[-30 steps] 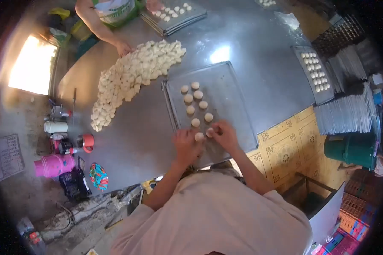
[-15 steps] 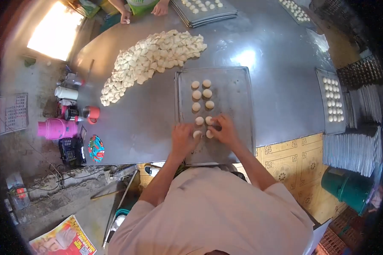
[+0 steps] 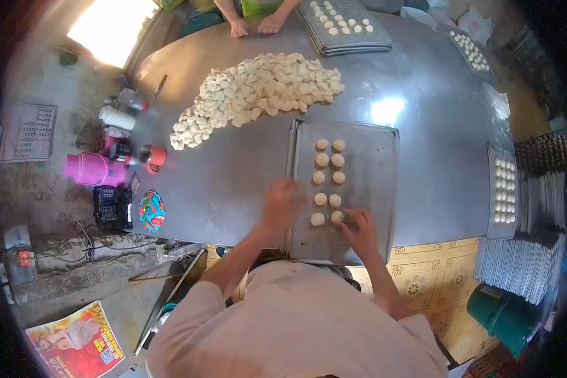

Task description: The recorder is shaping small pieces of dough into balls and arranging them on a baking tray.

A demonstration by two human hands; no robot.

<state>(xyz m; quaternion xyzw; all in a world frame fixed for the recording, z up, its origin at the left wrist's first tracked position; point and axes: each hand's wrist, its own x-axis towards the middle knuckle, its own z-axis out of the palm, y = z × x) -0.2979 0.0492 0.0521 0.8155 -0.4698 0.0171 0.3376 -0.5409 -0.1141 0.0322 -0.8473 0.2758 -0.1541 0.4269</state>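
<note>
Pale round dough balls (image 3: pixel 321 159) stand in two columns on a dark metal baking tray (image 3: pixel 375 183) in front of me. My right hand (image 3: pixel 361 234) is at the near end of the right column, its thumb and forefinger apart and touching the right side of the nearest ball (image 3: pixel 337 217). That ball rests on the tray. Over the tray's left edge is my left hand (image 3: pixel 280 206), its fingers smeared by motion, apart from the balls. A large heap of cut dough pieces (image 3: pixel 258 91) lies on the table beyond it.
Opposite, another person's hands (image 3: pixel 258 26) rest at the table's (image 3: pixel 214 189) far edge. Stacked trays of dough balls (image 3: pixel 353 45) stand at the back, another tray (image 3: pixel 503 189) at right. A red mug (image 3: pixel 153 157), pink containers (image 3: pixel 94 169) and a patterned cloth bundle (image 3: pixel 152 211) are left.
My left hand has come away from the nearest left ball and moved off leftward. My right hand has drawn back toward the near right ball. The whole view has shifted.
</note>
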